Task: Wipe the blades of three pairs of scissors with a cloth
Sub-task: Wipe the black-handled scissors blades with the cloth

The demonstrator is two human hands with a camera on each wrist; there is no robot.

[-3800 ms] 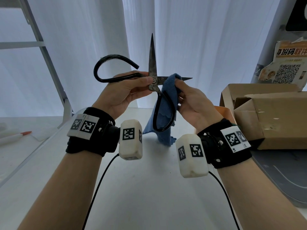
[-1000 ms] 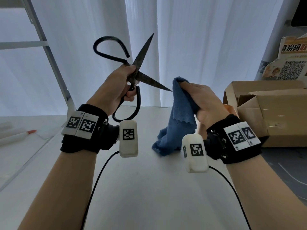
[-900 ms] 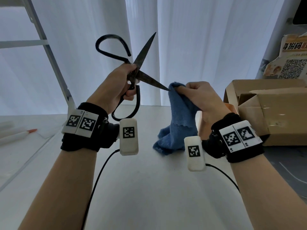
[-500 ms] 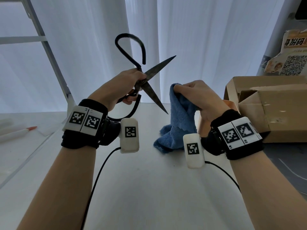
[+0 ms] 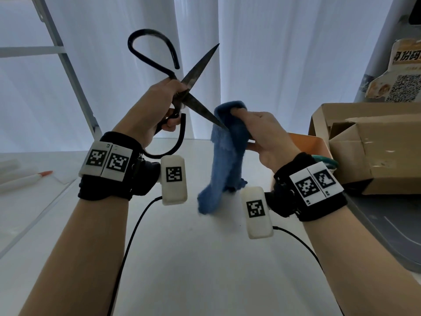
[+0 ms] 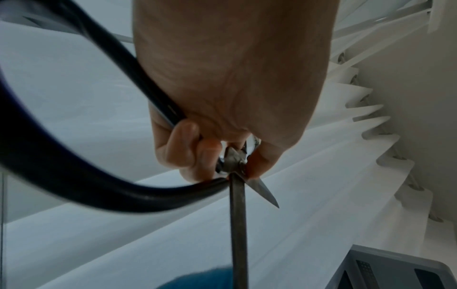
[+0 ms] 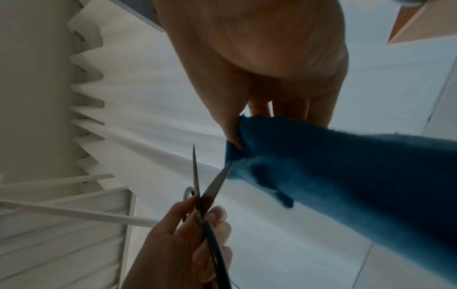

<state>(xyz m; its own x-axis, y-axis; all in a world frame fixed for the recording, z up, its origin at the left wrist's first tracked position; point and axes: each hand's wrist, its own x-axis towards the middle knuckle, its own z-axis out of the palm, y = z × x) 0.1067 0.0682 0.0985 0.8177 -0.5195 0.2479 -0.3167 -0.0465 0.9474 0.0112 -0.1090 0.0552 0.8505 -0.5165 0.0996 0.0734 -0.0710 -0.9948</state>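
Note:
Large black-handled scissors [image 5: 189, 92] are held up in the air with their blades spread wide. My left hand [image 5: 157, 108] grips them at the pivot [image 6: 233, 162], fingers curled round the handle shanks. One blade points up and right; the tip of the lower blade [image 5: 205, 110] touches the blue cloth [image 5: 227, 151]. My right hand [image 5: 262, 133] pinches the cloth's top fold between thumb and fingers, and the rest hangs toward the table. The right wrist view shows the blade tip [image 7: 222, 176] at the cloth [image 7: 321, 176]. No other scissors are in view.
A white table [image 5: 182, 258] lies below my arms. Open cardboard boxes [image 5: 369, 147] stand at the right on a grey tray [image 5: 387, 236]. An orange-tipped marker [image 5: 27, 179] lies far left. White curtains and a metal frame [image 5: 66, 65] are behind.
My left hand has turned the scissors, so the lower blade tip now meets the cloth. My right hand has brought the cloth up to that blade.

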